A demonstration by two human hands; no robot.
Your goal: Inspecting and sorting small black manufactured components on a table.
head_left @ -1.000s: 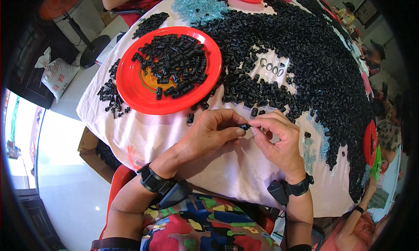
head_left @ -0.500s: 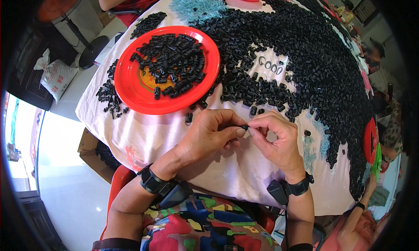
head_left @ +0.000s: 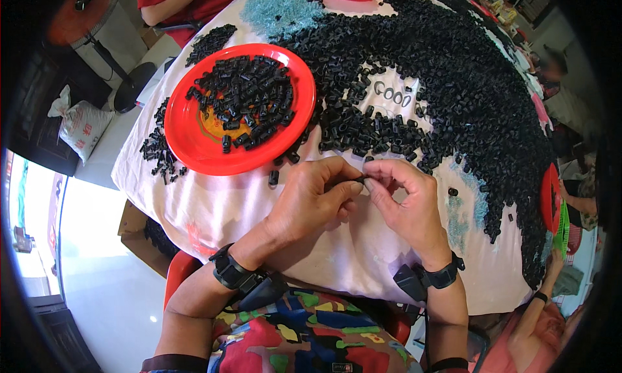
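With the left hand [head_left: 304,195], we pinch a small, mostly hidden black plastic piece [head_left: 361,179] above the pale pink cloth [head_left: 324,259]; the right hand [head_left: 408,195] pinches its other end, likely for steadiness. The round red plastic plate [head_left: 207,160] sits front-left, presumably for easy reach.

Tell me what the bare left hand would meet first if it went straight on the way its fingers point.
Likely the bare right hand, whose fingertips lie just ahead, at the small dark piece that the left hand pinches. Any gap in depth is hard to judge.
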